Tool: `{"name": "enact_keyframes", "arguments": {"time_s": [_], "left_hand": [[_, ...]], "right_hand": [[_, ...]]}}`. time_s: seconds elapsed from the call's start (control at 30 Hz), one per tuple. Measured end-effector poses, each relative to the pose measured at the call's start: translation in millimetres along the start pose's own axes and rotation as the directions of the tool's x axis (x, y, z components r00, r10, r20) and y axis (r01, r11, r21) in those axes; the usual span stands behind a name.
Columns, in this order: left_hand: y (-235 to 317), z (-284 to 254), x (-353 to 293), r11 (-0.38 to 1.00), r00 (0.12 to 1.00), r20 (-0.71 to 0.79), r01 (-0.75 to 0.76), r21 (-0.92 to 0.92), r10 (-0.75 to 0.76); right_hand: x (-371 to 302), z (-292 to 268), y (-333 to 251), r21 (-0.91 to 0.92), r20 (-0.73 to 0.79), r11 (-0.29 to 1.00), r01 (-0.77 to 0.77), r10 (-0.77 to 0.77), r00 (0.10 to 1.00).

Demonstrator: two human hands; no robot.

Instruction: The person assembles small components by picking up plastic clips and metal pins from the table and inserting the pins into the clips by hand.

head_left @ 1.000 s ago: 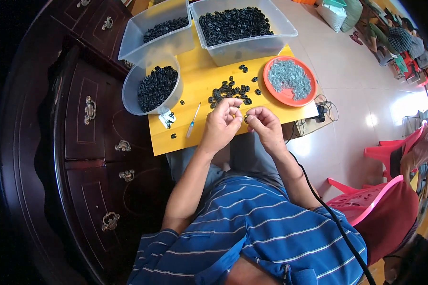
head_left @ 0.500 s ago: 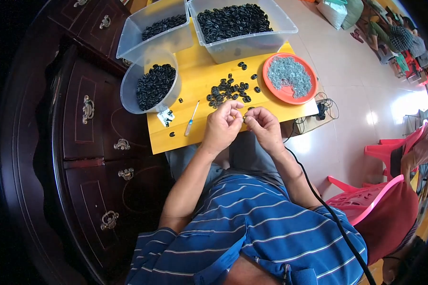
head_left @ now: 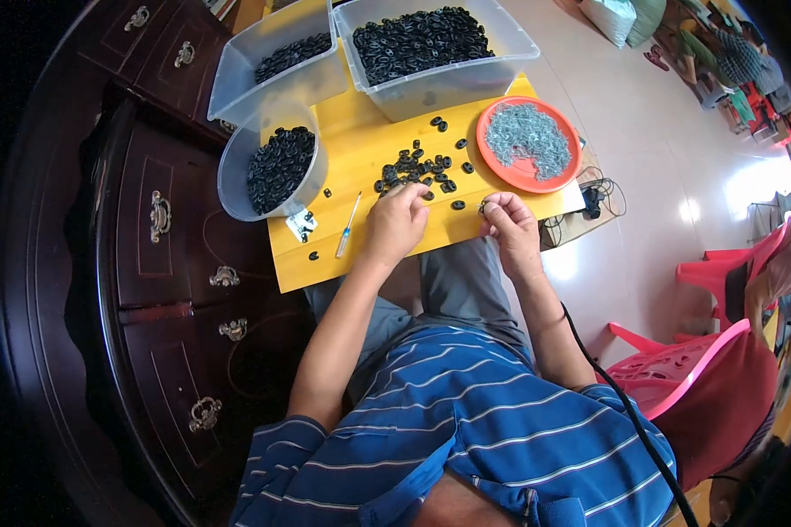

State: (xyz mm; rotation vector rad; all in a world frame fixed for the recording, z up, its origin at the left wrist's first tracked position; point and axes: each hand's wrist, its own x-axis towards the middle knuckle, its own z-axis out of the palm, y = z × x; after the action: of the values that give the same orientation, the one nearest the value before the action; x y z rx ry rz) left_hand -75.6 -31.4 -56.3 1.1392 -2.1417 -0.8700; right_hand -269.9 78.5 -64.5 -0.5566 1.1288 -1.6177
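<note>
Over the yellow table (head_left: 350,123), left hand (head_left: 397,225) has parted from right hand (head_left: 512,230), now at loose black pieces (head_left: 410,165), can't tell its grip; right pinches small dark part (head_left: 482,208), joint handling seems paused.

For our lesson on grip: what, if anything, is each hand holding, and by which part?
The right hand pinches a small dark piece; which part it grips is too small to tell. Whether the left hand holds anything cannot be told.

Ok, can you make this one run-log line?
left hand: at black pieces | right hand: pinching small dark piece | red plate: silvery pieces
</note>
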Motion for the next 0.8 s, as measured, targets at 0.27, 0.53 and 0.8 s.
{"name": "enact_keyframes", "arguments": {"time_s": [0.27, 0.53, 0.8], "left_hand": [[0, 9, 9, 0.977, 0.997, 0.007, -0.081, 0.199, 0.081], [8, 7, 11, 0.948, 0.998, 0.017, -0.07, 0.311, 0.068], [12, 1, -17, 0.999, 1.0, -0.012, -0.012, -0.053, 0.011]], "right_hand": [[1, -2, 5, 0.027, -0.024, 0.999, -0.019, 0.019, 1.0], [1, -1, 9, 0.013, -0.012, 1.0, -0.01, 0.01, 1.0], [0, 13, 15, 0.019, 0.021, 0.999, -0.035, 0.034, 0.999]]}}
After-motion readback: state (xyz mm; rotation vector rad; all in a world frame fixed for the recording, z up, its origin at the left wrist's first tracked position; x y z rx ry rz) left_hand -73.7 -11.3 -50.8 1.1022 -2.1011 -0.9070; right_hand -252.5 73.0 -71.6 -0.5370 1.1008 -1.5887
